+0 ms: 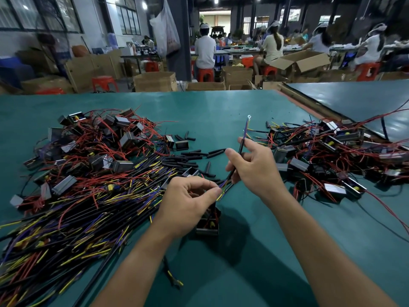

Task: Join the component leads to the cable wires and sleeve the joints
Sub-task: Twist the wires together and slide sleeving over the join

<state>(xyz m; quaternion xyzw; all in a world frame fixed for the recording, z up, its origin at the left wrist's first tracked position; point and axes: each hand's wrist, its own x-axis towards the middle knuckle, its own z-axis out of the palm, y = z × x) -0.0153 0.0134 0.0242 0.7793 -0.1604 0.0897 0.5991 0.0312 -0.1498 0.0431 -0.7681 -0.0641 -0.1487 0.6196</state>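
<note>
My right hand [254, 167] pinches a black cable [239, 151] between thumb and fingers. The cable stands tilted upward, and its purple and yellow wires end in a small ring terminal [249, 117]. My left hand [190, 200] pinches thin wires at the cable's lower end, near its thumb tip. Beneath that hand hangs a small black component [208, 222] with metal casing, partly hidden by the palm. Short black sleeves [194, 156] lie scattered on the green table [210, 111] just beyond both hands.
A big heap of black cables and red-leaded components [88, 173] covers the left side. A second heap of components with wires [343, 156] lies at the right. Cardboard boxes, red stools and seated people fill the background beyond the table edge.
</note>
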